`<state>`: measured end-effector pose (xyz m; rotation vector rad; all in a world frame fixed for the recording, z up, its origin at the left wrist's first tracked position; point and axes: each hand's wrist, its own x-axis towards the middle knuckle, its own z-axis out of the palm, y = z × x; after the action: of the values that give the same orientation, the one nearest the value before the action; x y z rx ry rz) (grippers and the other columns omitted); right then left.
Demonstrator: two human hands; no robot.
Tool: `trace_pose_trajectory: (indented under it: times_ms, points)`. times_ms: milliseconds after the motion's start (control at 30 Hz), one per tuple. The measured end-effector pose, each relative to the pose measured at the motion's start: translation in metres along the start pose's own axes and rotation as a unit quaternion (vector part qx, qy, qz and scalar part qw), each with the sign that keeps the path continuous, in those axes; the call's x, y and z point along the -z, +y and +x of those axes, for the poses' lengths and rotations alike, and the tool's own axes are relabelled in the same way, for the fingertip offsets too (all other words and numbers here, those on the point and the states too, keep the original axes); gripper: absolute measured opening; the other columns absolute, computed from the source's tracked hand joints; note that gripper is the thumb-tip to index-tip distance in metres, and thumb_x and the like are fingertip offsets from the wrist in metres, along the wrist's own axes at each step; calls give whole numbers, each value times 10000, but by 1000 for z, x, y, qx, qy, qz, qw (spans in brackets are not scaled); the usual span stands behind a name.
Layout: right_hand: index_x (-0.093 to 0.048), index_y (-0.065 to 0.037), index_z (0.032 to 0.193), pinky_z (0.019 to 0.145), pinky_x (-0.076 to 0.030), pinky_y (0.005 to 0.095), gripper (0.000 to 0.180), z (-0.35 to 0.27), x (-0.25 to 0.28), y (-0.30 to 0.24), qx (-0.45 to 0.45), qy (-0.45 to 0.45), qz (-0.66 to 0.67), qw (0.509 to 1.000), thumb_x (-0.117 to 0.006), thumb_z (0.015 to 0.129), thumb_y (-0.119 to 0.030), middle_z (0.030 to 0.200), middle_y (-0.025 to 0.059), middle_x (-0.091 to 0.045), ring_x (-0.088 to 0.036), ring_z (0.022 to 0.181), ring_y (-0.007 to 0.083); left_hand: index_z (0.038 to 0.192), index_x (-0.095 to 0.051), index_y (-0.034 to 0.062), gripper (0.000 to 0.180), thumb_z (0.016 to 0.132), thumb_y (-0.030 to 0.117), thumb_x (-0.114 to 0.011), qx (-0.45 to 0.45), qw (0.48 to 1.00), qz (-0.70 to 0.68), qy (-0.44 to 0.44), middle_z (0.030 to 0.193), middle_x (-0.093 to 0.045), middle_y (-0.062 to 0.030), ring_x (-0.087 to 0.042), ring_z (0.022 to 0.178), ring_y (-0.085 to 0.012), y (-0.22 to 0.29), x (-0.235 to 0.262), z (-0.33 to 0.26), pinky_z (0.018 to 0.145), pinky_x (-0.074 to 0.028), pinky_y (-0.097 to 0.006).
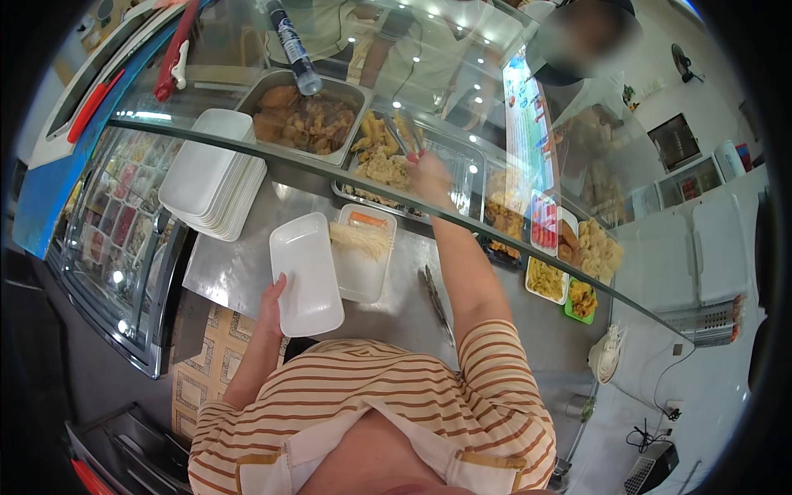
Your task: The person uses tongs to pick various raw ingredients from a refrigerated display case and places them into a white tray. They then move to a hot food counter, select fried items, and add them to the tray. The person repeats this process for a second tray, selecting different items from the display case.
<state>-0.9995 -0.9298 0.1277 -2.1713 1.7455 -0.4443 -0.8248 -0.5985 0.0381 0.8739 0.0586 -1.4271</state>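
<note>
My left hand (272, 304) grips the edge of a white rectangular dish (307, 276), tilted and bare inside. Under the glass shield, my right hand (430, 176) is closed round tongs (398, 137) with reddish grips. The tongs reach over a metal tray (470, 169) holding pale and yellowish fried pieces (382, 167); whether they pinch a piece cannot be made out. Beside the held dish, another white dish (360, 285) carries a bundle of enoki mushrooms (363, 239) and orange sticks (368, 219). A second pair of metal tongs (437, 304) lies on the steel counter (396, 318).
Stacked white dishes (206, 181) stand left, beside a glass display case (115, 239). A metal pan (360, 97) of brown food and a dark bottle (290, 45) are at the back. Small food trays (544, 280) line the right. The glass edge (495, 235) crosses above my right arm.
</note>
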Motion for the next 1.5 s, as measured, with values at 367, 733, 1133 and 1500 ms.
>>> trace_pose_trajectory:
  times_ms: [367, 733, 1133, 1500]
  points:
    - [-531, -57, 1032, 751, -460, 463, 350, -139, -27, 64, 77, -8, 124, 989, -596, 805, -316, 862, 215, -622, -597, 833, 394, 1259, -412, 12, 516, 909, 385, -485, 17, 1000, -8, 3, 1160, -544, -148, -560, 1035, -278, -7, 4, 1, 874, -472, -410]
    - [-569, -78, 1052, 763, -472, 451, 345, -167, 83, 236, -309, 118, -123, 936, -559, 840, -350, 939, 189, -634, -607, 894, 363, 1274, -409, 11, 525, 931, 407, -431, 25, 998, 54, 5, 1172, -549, -135, -559, 1047, -282, -11, -16, 14, 891, -463, -408]
    - [-538, -44, 1040, 749, -469, 474, 323, -165, 56, 246, -283, 95, -162, 941, -450, 903, -322, 934, 200, -629, -602, 882, 390, 1287, -391, 12, 511, 941, 387, -415, 16, 998, 59, 15, 1194, -533, -134, -552, 1057, -280, -3, -17, 5, 893, -460, -406]
    - [-516, -111, 1157, 688, -474, 430, 382, -188, 18, 147, -21, 58, 81, 995, -565, 843, -324, 903, 169, -631, -614, 818, 346, 1259, -397, -5, 462, 931, 312, -470, -18, 999, -18, -24, 1159, -546, -144, -564, 1037, -281, -17, -4, 15, 890, -474, -425]
